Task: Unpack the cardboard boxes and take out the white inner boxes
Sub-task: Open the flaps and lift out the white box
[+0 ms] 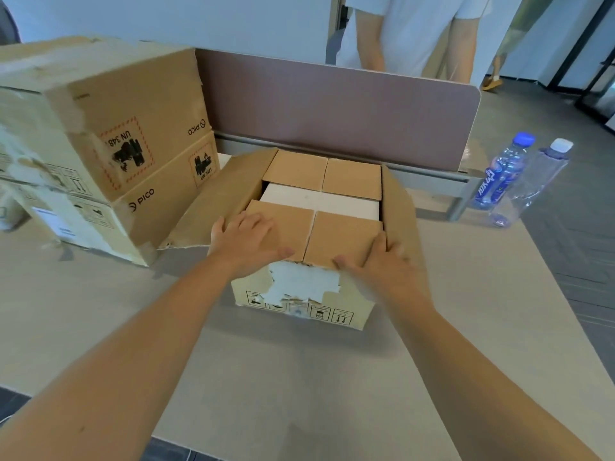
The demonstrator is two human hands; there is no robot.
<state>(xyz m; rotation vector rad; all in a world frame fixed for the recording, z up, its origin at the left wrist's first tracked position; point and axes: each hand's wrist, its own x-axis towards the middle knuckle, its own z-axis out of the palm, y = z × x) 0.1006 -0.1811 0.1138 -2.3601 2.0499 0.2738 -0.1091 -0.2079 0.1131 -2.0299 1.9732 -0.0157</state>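
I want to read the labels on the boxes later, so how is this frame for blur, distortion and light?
Head view: wide-angle bending curves the divider panel and stretches the forearms; both the left hand and right hand are slightly motion-blurred; the stacked boxes show legible PICO print, though the open box has a torn label; lighting is soft and even, with faint shadows and no glare.

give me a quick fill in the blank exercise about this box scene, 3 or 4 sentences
1. Both hands, the left hand and the right hand, rest on the near flaps of the open ____ box.
2. Between the flaps a ____ inner box shows.
3. Left of it, ____ PICO boxes are stacked.
4. Two plastic bottles stand on the table's ____ side.

Missing words: cardboard; white; two; right
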